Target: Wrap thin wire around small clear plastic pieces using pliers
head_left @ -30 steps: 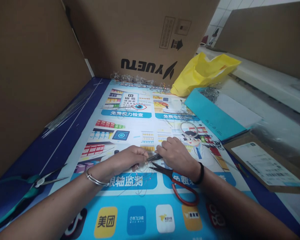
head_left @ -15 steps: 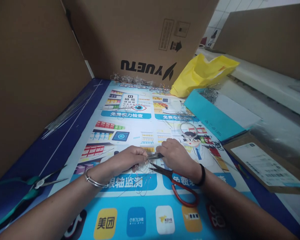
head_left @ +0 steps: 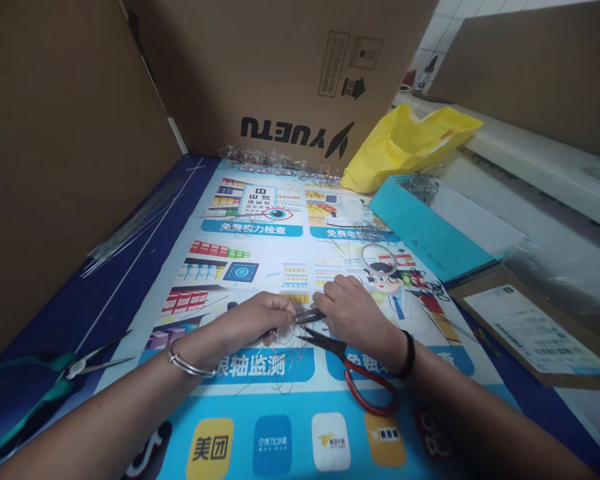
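My left hand (head_left: 253,322) and my right hand (head_left: 353,312) meet over the middle of a printed poster mat (head_left: 260,427). The right hand's fingers are closed round a small dark metal tool (head_left: 307,315) whose tip points at the left fingertips. The left hand pinches thin wire (head_left: 283,363) that trails in loose loops onto the mat below. Red-handled scissors (head_left: 360,377) lie on the mat just under my right wrist, untouched.
Green-handled pliers (head_left: 55,387) lie at the left edge. Cardboard walls (head_left: 55,167) stand left and behind. A pile of wire pieces (head_left: 275,160) lines the back box. A yellow bag (head_left: 410,143), a teal envelope (head_left: 425,230) and a tape ring (head_left: 377,259) sit to the right.
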The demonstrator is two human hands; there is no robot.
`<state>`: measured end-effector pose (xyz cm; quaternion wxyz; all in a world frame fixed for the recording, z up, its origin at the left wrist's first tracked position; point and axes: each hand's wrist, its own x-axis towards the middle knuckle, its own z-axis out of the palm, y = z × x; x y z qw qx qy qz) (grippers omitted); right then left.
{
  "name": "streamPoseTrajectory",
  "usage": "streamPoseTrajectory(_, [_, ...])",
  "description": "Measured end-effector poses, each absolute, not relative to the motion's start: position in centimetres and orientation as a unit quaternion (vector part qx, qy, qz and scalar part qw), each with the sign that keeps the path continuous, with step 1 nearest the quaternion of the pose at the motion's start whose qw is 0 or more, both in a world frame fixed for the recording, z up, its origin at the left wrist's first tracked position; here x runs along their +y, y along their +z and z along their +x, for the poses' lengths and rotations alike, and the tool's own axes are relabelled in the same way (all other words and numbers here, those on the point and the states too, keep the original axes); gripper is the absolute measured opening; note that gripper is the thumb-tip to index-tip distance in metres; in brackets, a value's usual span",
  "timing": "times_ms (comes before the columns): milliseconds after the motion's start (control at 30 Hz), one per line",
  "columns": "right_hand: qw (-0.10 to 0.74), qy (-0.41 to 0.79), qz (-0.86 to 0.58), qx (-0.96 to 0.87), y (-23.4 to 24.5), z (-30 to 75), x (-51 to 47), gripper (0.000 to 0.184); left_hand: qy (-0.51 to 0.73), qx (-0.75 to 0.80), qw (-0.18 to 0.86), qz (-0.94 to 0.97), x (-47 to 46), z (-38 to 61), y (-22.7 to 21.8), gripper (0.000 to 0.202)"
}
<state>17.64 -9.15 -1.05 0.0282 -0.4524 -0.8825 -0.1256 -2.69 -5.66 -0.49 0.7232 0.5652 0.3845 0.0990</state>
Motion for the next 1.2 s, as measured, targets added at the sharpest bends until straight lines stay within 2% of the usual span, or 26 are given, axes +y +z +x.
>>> streamPoseTrajectory(233, [0.03,-0.142,-0.435,-0.889,-1.1,17.7,-9.0,0.009,0.085,0.355,0.741,0.564,-5.5,-3.0,-0.5,0.01])
streamPoseTrajectory(767, [0.014,-0.085,-0.406,-0.91,-1.9,18.0,-8.6,0.012,0.034,0.354,0.722,0.593,-5.4,-2.8,0.9,0.015])
streamPoseTrajectory(1000, [0.033,-0.034,-0.441,-0.896,-2.2,18.3,-8.3,0.008,0.094,0.324,0.718,0.609,-5.2,-3.3,-0.4,0.016])
streamPoseTrajectory(1200, [0.012,-0.004,-0.45,-0.893,-1.5,18.4,-8.2,0.01,0.1,0.337,0.694,0.628,-5.3,-3.2,-0.5,0.017])
